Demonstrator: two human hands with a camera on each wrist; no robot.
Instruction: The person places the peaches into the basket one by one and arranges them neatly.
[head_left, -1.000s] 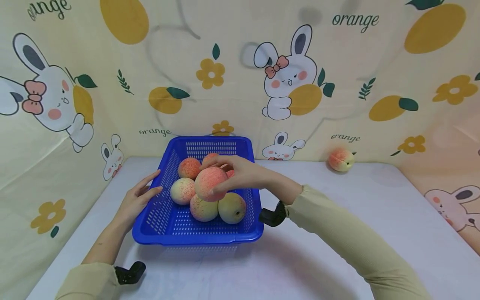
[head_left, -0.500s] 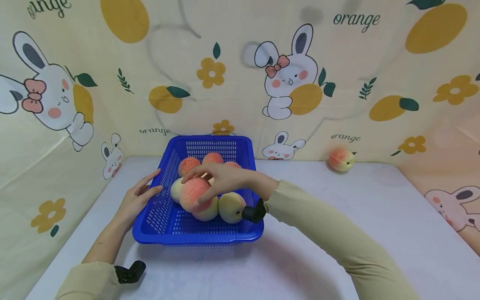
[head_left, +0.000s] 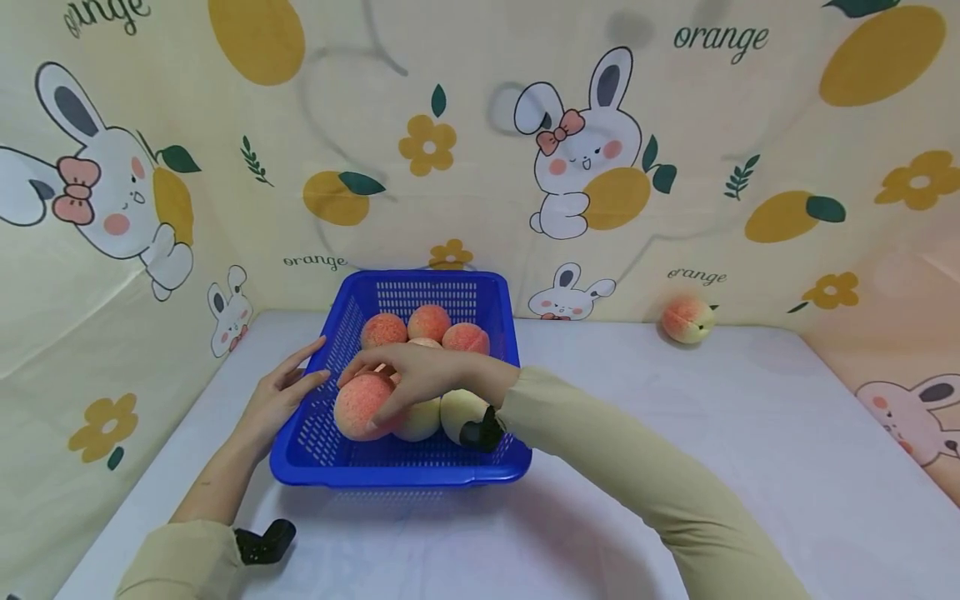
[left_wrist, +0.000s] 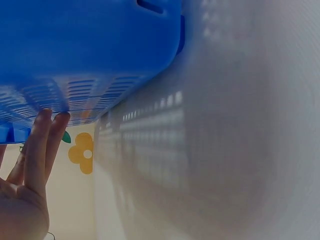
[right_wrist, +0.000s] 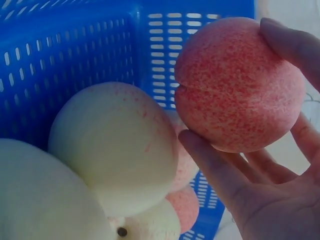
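Observation:
My right hand [head_left: 420, 371] holds a red-flecked peach [head_left: 362, 406] over the left part of a blue plastic basket [head_left: 397, 477]. In the right wrist view, thumb and fingers wrap the peach [right_wrist: 240, 85] from the side, just above pale peaches [right_wrist: 115, 150] lying in the basket. Several other peaches [head_left: 429, 322] sit inside, some partly hidden by my right hand and wrist camera. At the basket's left side rests my left hand [head_left: 276, 402]. Its fingers look straight and touch the perforated outer wall [left_wrist: 80, 95] in the left wrist view.
A lone peach [head_left: 687, 319] lies at the back right of the white table [head_left: 637, 400], near the printed cloth backdrop [head_left: 480, 167]. The basket stands left of the table's middle, and its shadow falls to the front right.
My right hand has carried the peach leftward and slightly nearer across the basket, uncovering the rear peaches. The left hand has stayed at the basket's side.

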